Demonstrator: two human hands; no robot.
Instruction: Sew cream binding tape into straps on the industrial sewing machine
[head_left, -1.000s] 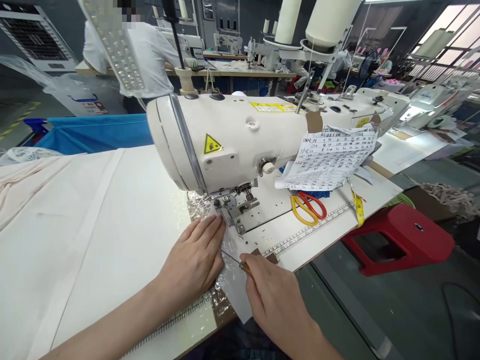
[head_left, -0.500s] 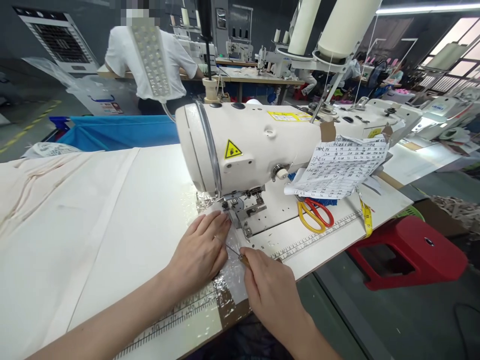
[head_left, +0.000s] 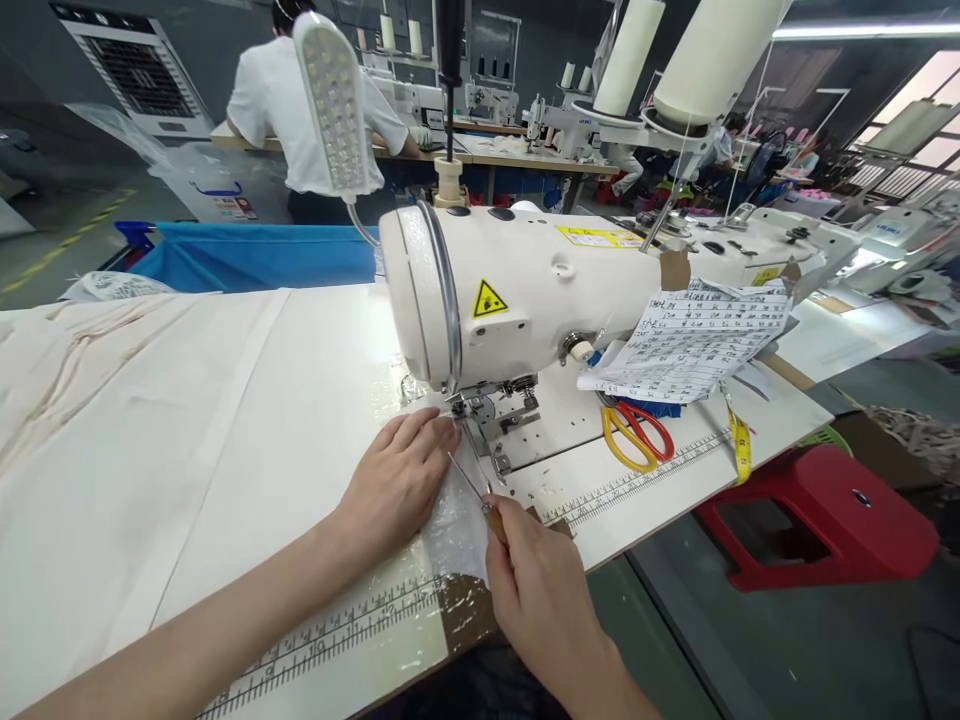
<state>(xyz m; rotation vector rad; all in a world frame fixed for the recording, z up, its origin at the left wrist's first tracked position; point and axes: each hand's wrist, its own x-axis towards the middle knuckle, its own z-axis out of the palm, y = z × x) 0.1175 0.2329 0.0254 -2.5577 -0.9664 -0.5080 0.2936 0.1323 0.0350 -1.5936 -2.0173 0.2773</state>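
My left hand (head_left: 397, 475) lies palm down on thin white fabric (head_left: 459, 515) just in front of the sewing machine's (head_left: 495, 300) presser foot (head_left: 459, 408). Its fingers stretch forward with the tips close to the foot, and the thumb is hidden beneath. My right hand (head_left: 541, 590) is closed around the wooden handle of an awl (head_left: 493, 520). The awl's thin metal shaft points up and left over the fabric, its tip beside my left fingers. Clear plastic film covers part of the table under the fabric.
Red-and-yellow scissors (head_left: 637, 435) and a yellow tape measure (head_left: 741, 450) lie right of the needle area. Handwritten paper (head_left: 690, 340) hangs off the machine. Pale cloth (head_left: 97, 370) spreads over the left. A red stool (head_left: 817, 520) stands at right; a person (head_left: 262, 110) sits beyond.
The view has shifted slightly, moving the machine right in the picture. My left hand lies flatter, its thumb now out of sight. More of the awl's shaft shows clear of my left fingers.
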